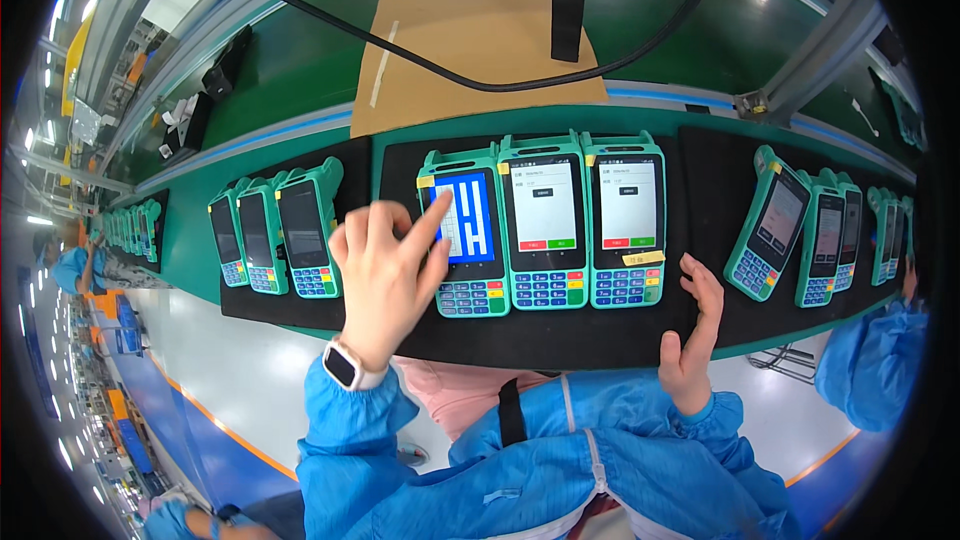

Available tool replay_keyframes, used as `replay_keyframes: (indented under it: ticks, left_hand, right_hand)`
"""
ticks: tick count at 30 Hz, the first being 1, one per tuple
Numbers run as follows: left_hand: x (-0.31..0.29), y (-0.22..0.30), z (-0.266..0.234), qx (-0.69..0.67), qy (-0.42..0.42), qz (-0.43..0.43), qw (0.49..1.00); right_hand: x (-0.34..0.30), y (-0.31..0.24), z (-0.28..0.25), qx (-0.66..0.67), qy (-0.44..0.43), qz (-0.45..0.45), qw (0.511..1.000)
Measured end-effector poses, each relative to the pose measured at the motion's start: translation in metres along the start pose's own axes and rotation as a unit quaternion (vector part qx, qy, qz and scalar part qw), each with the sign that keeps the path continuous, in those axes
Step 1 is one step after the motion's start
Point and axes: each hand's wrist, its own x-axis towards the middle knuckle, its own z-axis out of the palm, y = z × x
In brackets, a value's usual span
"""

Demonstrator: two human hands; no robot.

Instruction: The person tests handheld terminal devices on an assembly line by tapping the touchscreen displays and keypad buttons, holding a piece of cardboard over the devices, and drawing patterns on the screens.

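Observation:
Three green card payment terminals stand side by side on a black mat in front of me. My left hand [385, 265] holds nothing and is over the left terminal [470, 298], its index finger stretched to the screen, which shows a blue and white pattern; I cannot tell whether the fingertip touches. Part of that terminal is hidden behind the hand. The middle terminal [545, 210] and the right terminal [627, 205] show white screens with red and green buttons. A yellow label lies across the right one. My right hand [692, 330] is empty at the mat's front edge, thumb and fingers apart.
More terminals stand in a group to the left [262, 230] and to the right [770, 225]. A brown cardboard sheet [470, 30] lies behind the mat. A black cable [420, 62] hangs across the top. A co-worker's blue sleeve [870, 365] is at the far right.

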Motion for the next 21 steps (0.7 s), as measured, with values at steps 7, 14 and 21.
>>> replay_keyframes:
  ticks: [7, 14, 21]
  left_hand:
    - [-0.025, 0.005, -0.001, -0.015, -0.026, 0.009, 1.000]
    - [-0.049, 0.006, -0.007, -0.009, -0.049, -0.008, 0.999]
    - [-0.011, 0.003, 0.003, 0.001, 0.000, -0.016, 1.000]
  right_hand:
    - [-0.001, 0.002, 0.000, 0.006, 0.009, 0.007, 1.000]
    - [0.000, -0.001, -0.001, 0.005, 0.000, 0.005, 1.000]
    - [-0.001, 0.001, 0.000, 0.005, 0.007, 0.000, 1.000]
